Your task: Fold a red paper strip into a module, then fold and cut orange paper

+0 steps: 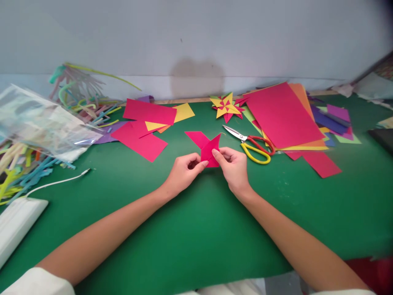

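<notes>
A folded red paper [210, 148] with pointed flaps is held between both hands just above the green table [196, 229]. My left hand [184, 170] pinches its lower left edge between thumb and fingers. On the right side, my right hand [233, 167] grips it, the thumb lying on its front face. Scissors [257, 148] with one red and one yellow handle lie to the right of my right hand, blades partly apart. Beyond them sits a layered red and yellow paper star [227, 107].
Red sheets [149, 111] and a yellow piece [184, 112] lie back left. A stack of coloured paper [285, 116] is at the right, with purple scraps [337, 114] beside it. At left are a clear plastic bag [52, 123], pipe cleaners [27, 176] and a white device [21, 223] with a cable.
</notes>
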A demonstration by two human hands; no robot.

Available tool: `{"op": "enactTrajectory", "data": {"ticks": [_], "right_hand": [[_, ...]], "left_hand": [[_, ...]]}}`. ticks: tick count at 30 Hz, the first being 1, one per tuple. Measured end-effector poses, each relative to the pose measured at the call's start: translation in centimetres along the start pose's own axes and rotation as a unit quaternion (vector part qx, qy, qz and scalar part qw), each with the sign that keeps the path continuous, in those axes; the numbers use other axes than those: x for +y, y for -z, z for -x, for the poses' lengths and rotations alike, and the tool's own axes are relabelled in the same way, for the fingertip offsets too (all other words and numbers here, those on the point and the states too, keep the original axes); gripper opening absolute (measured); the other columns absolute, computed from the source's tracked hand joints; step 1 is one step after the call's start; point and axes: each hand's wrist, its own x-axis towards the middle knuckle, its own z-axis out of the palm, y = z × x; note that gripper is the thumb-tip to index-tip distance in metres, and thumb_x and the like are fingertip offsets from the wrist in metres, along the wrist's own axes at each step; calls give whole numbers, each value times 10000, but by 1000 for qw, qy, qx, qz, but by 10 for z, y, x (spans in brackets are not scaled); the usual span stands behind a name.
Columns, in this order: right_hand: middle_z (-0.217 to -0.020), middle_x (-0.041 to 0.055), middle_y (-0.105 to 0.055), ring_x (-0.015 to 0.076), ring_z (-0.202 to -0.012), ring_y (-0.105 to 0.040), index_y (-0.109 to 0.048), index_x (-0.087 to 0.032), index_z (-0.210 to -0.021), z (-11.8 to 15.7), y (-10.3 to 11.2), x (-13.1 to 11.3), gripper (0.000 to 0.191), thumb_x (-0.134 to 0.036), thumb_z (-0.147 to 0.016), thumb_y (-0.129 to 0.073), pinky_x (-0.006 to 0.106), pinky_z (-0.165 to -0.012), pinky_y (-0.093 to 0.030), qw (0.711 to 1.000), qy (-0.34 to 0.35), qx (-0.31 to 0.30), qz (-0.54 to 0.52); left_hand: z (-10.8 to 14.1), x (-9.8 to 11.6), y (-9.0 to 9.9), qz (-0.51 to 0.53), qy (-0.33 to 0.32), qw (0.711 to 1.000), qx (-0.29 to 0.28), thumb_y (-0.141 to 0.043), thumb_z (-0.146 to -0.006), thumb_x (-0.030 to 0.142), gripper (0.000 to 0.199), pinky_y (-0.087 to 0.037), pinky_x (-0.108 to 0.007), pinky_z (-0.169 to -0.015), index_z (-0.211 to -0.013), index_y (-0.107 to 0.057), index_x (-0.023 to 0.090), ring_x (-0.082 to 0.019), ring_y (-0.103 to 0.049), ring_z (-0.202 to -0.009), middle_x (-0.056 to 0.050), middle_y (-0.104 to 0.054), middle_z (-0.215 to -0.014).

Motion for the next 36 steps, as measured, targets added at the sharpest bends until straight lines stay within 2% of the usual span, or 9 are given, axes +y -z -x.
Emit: {"op": "enactTrajectory", "data": {"ticks": [6, 11, 15, 23, 27, 32, 36], "right_hand": [[-844, 32, -788, 195, -730, -708, -767, -216, -889, 1, -2, 0, 206, -422, -896, -771, 306, -689, -572, 999, -7, -21, -38], [-827, 29, -775, 201, -747, -707, -756, -219, -860, 1, -1, -1, 211, -428, -885, -783, 320, -720, -576, 999, 0, -32, -20], [-854, 35, -787, 212, -772, -719, -761, -225, -863, 0, 0, -2, 211, -433, -884, -782, 333, -740, -581, 999, 6, -36, -15], [-788, 22, -769, 188, -686, -680, -748, -225, -822, 1, -2, 1, 199, -412, -874, -796, 309, -659, -545, 1000, 7, -22, -18], [-782, 18, -761, 186, -685, -680, -738, -225, -813, 0, -1, 1, 210, -418, -871, -799, 307, -662, -546, 1000, 0, -24, -19], [-771, 18, -749, 181, -664, -666, -736, -218, -813, -1, 1, 2, 243, -446, -861, -806, 302, -641, -536, 999, -20, -22, -32], [-746, 12, -733, 174, -659, -656, -732, -212, -798, 0, 0, 3, 244, -435, -856, -812, 288, -627, -519, 999, -14, -18, -29]], "left_hand": [[-1, -4, 1, 32, 5, 999, 6, -672, -954, 437, 381, -299, -259, -589, -720, -505, 187, -112, -384, -625, 43, -443, -660], [0, -1, 1, 22, 4, 1000, 12, -681, -945, 448, 414, -282, -264, -582, -686, -494, 185, -111, -364, -611, 47, -414, -632], [1, 0, 1, 34, 3, 999, 21, -712, -920, 472, 389, -301, -260, -566, -711, -554, 186, -109, -393, -590, 46, -459, -626], [1, -1, 1, 76, 31, 997, 3, -707, -927, 485, 390, -376, -255, -556, -704, -603, 181, -116, -500, -549, 25, -561, -583], [0, 1, 1, 84, 29, 996, -7, -686, -946, 483, 401, -384, -253, -562, -699, -615, 175, -113, -507, -547, 19, -575, -594], [0, 4, 3, 61, 12, 998, -10, -569, -1021, 479, 418, -384, -262, -598, -746, -648, 174, -120, -495, -577, 22, -554, -595], [1, 2, 1, 34, 13, 999, 2, -666, -964, 471, 385, -342, -260, -573, -723, -606, 178, -115, -470, -582, 34, -534, -609]]}}
